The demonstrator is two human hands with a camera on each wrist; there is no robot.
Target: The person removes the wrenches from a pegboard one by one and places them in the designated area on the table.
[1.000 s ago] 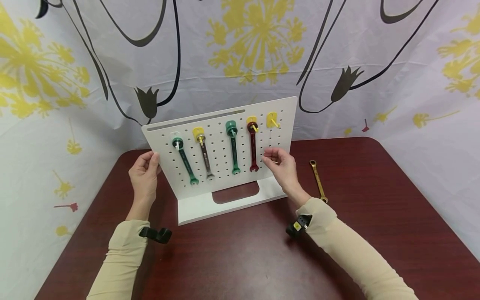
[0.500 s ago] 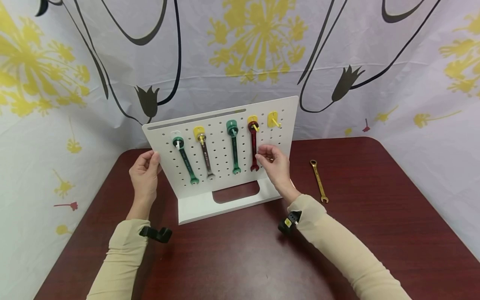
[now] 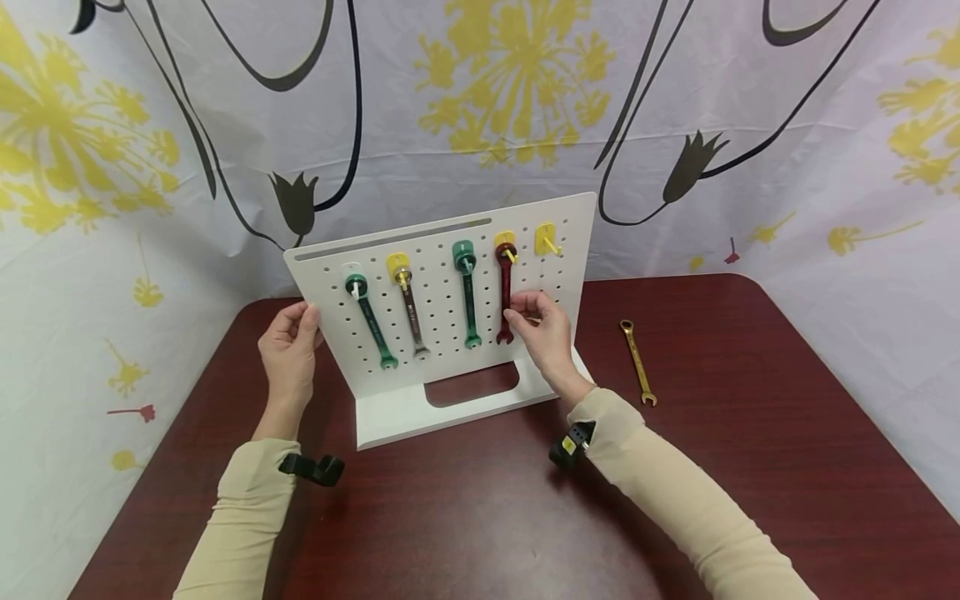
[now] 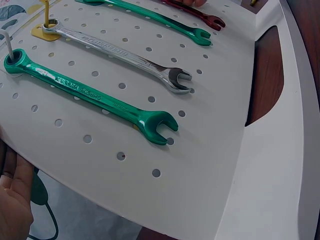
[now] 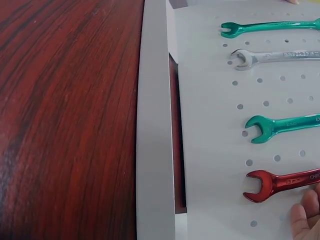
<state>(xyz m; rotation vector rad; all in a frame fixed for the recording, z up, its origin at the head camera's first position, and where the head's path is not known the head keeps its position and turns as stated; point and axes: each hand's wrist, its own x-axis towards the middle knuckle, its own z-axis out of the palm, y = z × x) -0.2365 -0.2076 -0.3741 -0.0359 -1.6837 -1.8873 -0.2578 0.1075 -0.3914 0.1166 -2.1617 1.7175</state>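
Note:
My left hand (image 3: 288, 350) grips the left edge of a white pegboard stand (image 3: 442, 325), thumb on its front side. Fingertips of my right hand (image 3: 547, 337) touch the right side of a red combination wrench (image 3: 506, 292), which hangs by its ring end from a yellow hook. In the right wrist view, the thumb and fingers lie beside the shaft of the red wrench (image 5: 280, 185). Also hanging are a green wrench (image 4: 90, 92) at the far left, a silver wrench (image 4: 120, 52) beside it, and another green wrench (image 3: 469, 304) in the middle.
A yellow hook (image 3: 547, 240) at the pegboard's upper right holds nothing. Right of the stand, a gold wrench (image 3: 637, 362) lies on the dark red wooden table (image 3: 480, 517). Behind hangs a white cloth (image 3: 495, 108) with floral print.
My right hand has moved left to the red wrench, and the wrench's lower end has swung slightly left. My left hand stays on the pegboard's edge.

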